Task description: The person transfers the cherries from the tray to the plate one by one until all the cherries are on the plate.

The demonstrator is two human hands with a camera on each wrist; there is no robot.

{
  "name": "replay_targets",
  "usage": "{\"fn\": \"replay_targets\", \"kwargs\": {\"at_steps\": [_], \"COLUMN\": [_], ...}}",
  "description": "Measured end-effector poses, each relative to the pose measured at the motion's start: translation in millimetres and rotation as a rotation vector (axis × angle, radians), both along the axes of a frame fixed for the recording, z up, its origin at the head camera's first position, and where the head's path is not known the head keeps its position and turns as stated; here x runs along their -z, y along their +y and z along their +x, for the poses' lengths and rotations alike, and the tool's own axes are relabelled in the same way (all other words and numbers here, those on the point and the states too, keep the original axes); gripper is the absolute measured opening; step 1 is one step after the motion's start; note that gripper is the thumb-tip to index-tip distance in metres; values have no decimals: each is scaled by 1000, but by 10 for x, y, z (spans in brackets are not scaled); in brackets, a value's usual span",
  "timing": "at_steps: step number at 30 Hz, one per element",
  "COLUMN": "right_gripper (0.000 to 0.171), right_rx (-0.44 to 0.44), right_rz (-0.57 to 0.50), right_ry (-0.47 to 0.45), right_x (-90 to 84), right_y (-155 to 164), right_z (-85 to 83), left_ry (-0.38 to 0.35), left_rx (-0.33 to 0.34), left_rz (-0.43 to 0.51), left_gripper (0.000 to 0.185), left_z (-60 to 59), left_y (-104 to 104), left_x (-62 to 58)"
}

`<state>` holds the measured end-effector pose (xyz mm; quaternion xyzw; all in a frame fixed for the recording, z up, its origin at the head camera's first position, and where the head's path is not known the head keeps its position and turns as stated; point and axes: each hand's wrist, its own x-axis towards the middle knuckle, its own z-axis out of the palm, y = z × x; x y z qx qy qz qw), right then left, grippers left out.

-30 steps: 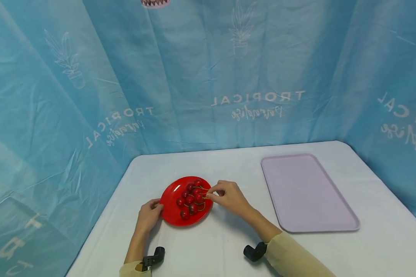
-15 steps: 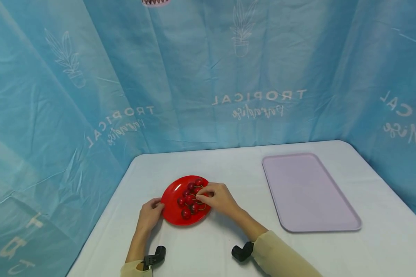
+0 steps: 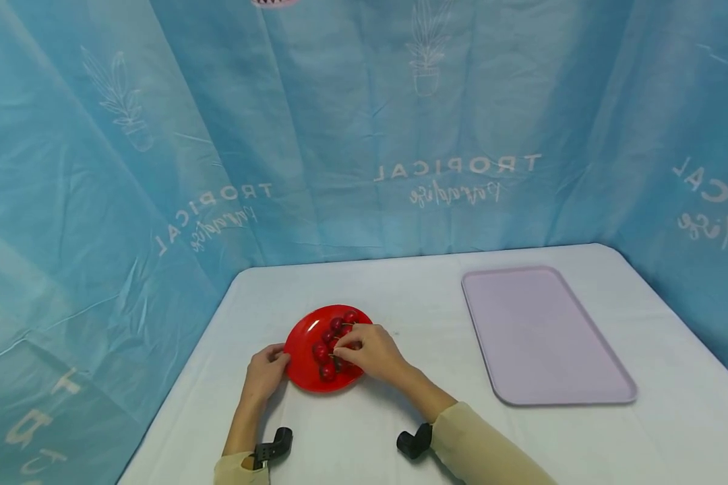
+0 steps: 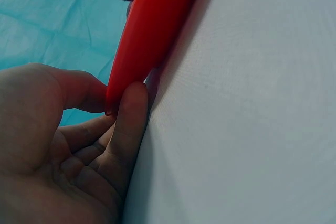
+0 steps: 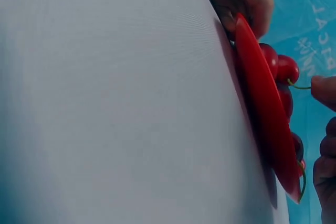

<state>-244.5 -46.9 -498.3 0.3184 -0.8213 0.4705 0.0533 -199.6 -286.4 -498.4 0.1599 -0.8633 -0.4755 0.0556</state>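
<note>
Round glossy red plastic plate (image 3: 303, 340) lies flat on the white table, near the front left edge, well apart from anything to its right. Shallow dish, raised rim; in the wrist views its edge shows as a thin red wedge (image 4: 152, 30) resting on the cloth. On it, a cluster of dark red, shiny, round cherries (image 3: 323, 351) with thin yellow-green stems (image 5: 297, 85), heaped on the right half of the plate, touching one another. Left half of the plate bare and reflecting light. Several cherries partly hidden from the head view; exact count not readable.
</note>
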Motion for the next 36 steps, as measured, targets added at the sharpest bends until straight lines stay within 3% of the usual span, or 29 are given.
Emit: {"fn": "replay_targets", "kwargs": {"at_steps": [7, 12, 25, 33, 36], "right_gripper": [7, 6, 22, 21, 20], "right_rx": [34, 39, 65, 50, 75], "right_rz": [137, 165, 110, 69, 94], "right_ry": [23, 45, -37, 42, 100], "right_x": [16, 1, -14, -197, -272], "right_y": [-82, -91, 144, 482, 688], "right_z": [16, 27, 30, 69, 108], "left_ry": [-2, -5, 11, -25, -15], "left_rx": [-2, 1, 16, -37, -24], "left_rz": [-9, -3, -33, -3, -83], "left_gripper": [37, 36, 35, 51, 56], "left_z": [9, 1, -19, 61, 92], "left_y": [-24, -17, -4, 1, 5], "left_x": [11, 22, 42, 1, -8]}}
